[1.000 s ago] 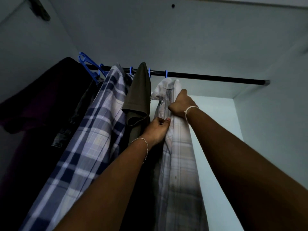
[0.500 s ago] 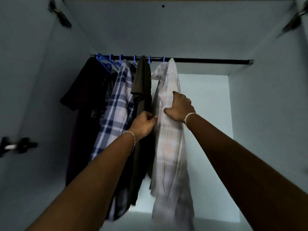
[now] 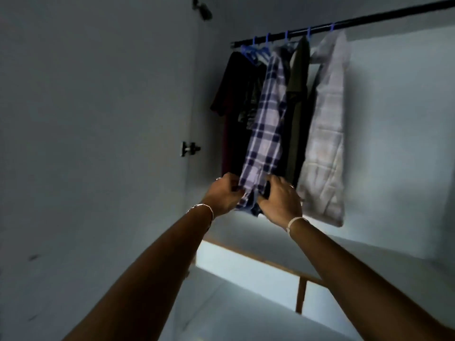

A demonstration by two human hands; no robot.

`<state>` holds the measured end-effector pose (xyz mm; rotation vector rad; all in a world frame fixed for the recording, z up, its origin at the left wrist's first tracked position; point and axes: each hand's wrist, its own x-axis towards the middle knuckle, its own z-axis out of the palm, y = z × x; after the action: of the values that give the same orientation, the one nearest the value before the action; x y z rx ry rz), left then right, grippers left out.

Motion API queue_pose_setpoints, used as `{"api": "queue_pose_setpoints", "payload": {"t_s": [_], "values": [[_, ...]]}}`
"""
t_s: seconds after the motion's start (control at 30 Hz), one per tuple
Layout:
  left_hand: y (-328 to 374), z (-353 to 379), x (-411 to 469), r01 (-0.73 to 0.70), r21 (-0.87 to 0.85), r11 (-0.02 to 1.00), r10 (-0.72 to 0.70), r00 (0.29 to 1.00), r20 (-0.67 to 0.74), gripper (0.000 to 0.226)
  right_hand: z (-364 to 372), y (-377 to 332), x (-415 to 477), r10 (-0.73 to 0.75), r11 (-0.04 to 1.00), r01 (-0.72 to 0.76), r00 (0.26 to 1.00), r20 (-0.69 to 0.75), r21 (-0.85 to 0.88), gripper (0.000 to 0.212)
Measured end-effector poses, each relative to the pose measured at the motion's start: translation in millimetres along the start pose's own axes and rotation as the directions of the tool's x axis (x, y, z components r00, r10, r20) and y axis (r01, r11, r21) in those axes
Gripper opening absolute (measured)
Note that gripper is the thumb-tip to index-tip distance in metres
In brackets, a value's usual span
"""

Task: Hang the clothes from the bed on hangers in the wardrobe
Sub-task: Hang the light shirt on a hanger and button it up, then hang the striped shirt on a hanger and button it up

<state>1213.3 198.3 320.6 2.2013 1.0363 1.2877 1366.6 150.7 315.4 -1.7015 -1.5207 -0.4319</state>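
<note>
Several garments hang on blue hangers [image 3: 253, 51] from the black rod [image 3: 369, 19] inside the wardrobe: a dark garment [image 3: 231, 94], a blue plaid shirt [image 3: 268, 114], an olive shirt [image 3: 296, 94] and a pale plaid shirt [image 3: 325, 134] at the right end. My left hand [image 3: 224, 195] grips the bottom hem of the blue plaid shirt from the left. My right hand [image 3: 280, 200] holds the same hem from the right, its fingers curled round the fabric. The view is blurred and dim.
The open wardrobe door [image 3: 98, 143] fills the left side, with a hinge [image 3: 190, 148] at hand height and another hinge [image 3: 203, 9] above. Below the clothes runs a wooden shelf edge [image 3: 270, 262] with an upright divider [image 3: 301, 296]. The rod is bare right of the pale shirt.
Both hands let go of the pale plaid shirt, dropped lower and took hold of the blue plaid shirt's hem. The view has swung left and pulled back.
</note>
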Motion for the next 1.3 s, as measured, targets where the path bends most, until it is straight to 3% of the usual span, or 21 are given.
{"api": "queue_pose_setpoints", "payload": {"t_s": [0.3,0.6,0.77,0.97,1.3], "values": [[-131,-114,-226,0.296,0.216,0.930,-0.282,0.955,-0.092,0.044,103,-152,-177,-0.290,0.945,0.252,0.939,0.183,0.207,0.050],[-183,-291,-489,0.589,0.362,0.722,-0.513,0.807,-0.292,0.046,151,-351,-391,-0.438,0.856,0.229,0.798,0.413,0.464,0.051],[-177,-386,-617,0.748,0.400,0.529,-0.600,0.663,-0.448,0.048,151,-475,-499,-0.596,0.772,0.288,0.638,0.488,0.567,0.055],[-182,-477,-760,0.917,0.198,0.345,-0.650,0.386,-0.654,0.042,150,-608,-586,-0.738,0.647,0.279,0.464,0.490,0.710,0.053],[-240,-624,-884,0.974,-0.058,0.220,-0.557,0.076,-0.827,0.035,213,-811,-685,-0.893,0.446,0.274,0.199,0.403,0.852,0.052]]}}
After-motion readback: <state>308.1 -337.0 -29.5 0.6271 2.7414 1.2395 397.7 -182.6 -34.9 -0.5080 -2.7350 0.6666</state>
